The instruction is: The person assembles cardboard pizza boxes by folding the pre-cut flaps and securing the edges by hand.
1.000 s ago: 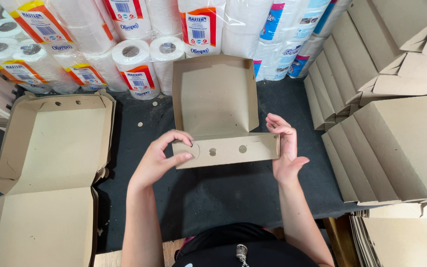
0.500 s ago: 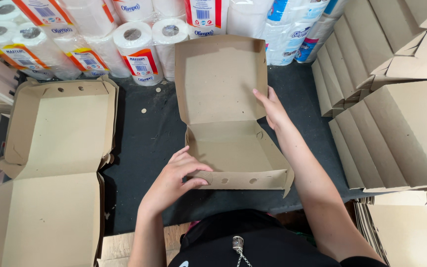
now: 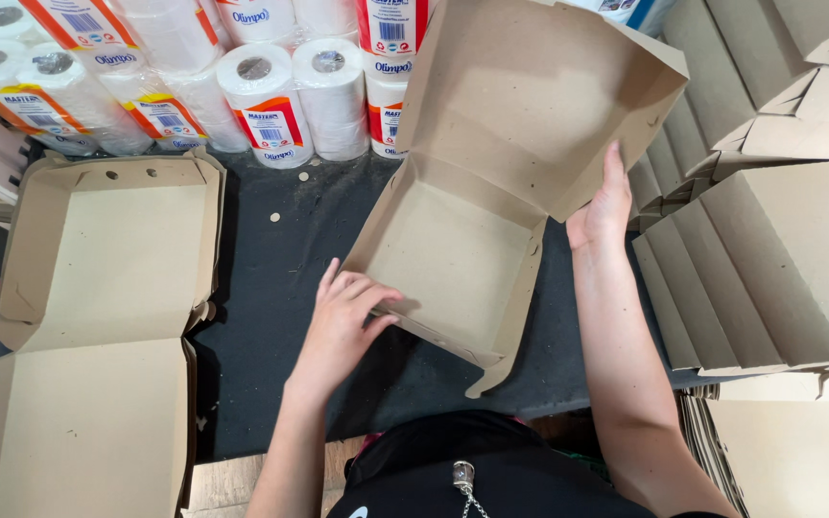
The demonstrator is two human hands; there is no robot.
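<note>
the cardboard box (image 3: 472,240) sits mid-table, tray walls up, lid tilted open. the left hand (image 3: 343,321) pinches the near wall; the right hand (image 3: 602,206) lies flat against the lid edge. folding looks nearly done, closing left.

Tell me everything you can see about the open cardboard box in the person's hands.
The cardboard box is plain brown, a shallow hinged clamshell with its lid raised and tilted back toward the paper rolls. Inside it is empty, with small round holes in the lid. It sits at an angle over the dark mat. The left hand presses its near front wall; the right hand steadies the lid's right edge.
</note>
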